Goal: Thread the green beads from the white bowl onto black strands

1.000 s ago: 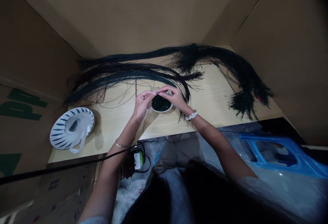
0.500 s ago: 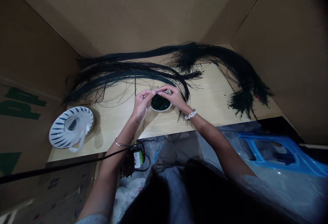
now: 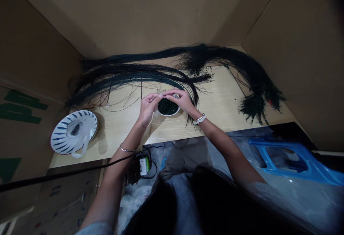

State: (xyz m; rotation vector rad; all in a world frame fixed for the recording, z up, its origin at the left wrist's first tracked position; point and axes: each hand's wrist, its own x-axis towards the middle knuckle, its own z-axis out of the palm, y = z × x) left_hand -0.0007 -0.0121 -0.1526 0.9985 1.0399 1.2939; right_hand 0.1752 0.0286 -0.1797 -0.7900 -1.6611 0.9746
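Over a small white bowl [image 3: 168, 108] of shiny dark green bits, probably beads, my two hands meet fingertip to fingertip. My left hand [image 3: 149, 106] is closed in a pinch at the bowl's left edge. From the right, my right hand [image 3: 183, 100] pinches too, its fingers reaching across the bowl's far rim. Whatever lies between the fingertips is too small to make out. Just behind the hands, bundles of long dark strands [image 3: 129, 71] curve across the table, and some strand ends hang down beside my right wrist.
At the left stands a white plate with blue stripes [image 3: 60, 134], a clear plastic bag [image 3: 83, 134] in it. Another dark bundle [image 3: 236, 57] bends to the right with bushy ends. Cardboard walls [image 3: 161, 13] enclose the table [image 3: 215, 109]. A blue plastic stool [image 3: 309, 167] is at lower right.
Both hands keep nearly the same pinching pose over the bowl. The whole view has shifted very slightly; nothing else has visibly moved.
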